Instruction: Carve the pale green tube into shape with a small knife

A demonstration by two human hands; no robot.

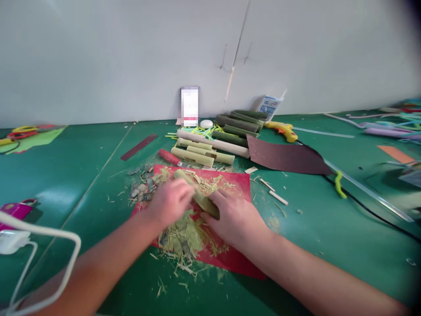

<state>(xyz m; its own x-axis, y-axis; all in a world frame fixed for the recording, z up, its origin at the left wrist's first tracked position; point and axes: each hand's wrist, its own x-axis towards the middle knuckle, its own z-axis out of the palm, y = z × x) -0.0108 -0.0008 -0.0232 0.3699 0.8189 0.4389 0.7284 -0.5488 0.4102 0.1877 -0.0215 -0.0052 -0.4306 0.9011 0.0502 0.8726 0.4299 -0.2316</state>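
Observation:
Both hands work over a red mat (241,182) on the green table. My right hand (235,217) is closed around the near end of a green bamboo piece (200,197) that lies slanted across the mat. My left hand (171,202) is blurred by motion and rests on the piece's middle; its fingers look curled, but what they hold is smeared. A heap of pale green shavings (184,235) lies on the mat under and in front of both hands.
Behind the mat lie several pale and dark bamboo sections (210,149), a red-handled knife (169,157), a brown sandpaper sheet (286,158) and a yellow glue gun (283,130) with a black cord. White cables (42,245) cross the near left. Scissors (21,131) lie far left.

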